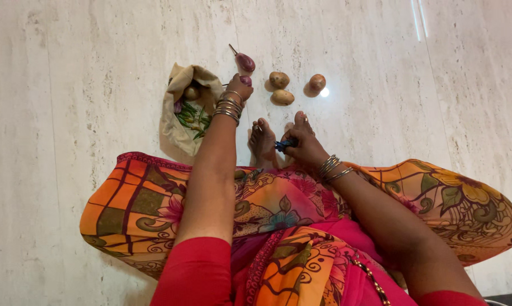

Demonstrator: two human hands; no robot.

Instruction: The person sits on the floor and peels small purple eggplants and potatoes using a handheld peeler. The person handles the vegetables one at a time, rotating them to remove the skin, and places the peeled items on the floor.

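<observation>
Fingers of my left hand [240, 88] closed round a small purple aubergine [246, 80] beside the open beige cloth bag [179, 122]; my right hand [304, 144] gripped a blue-handled tool [284, 144].
Another purple aubergine [244, 61] and three brown potatoes [282, 97] lay nearby on the pale marble floor [97, 68].

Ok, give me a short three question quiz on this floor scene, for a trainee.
1. True or false: the left hand grips a small purple brinjal next to the cloth bag.
2. How many potatoes lie on the floor?
3. What do the fingers of the right hand hold? A) a blue tool B) a potato C) nothing

Key: 1 true. 2 three, beside a second brinjal lying apart. 3 A, the blue tool, near the foot.
</observation>
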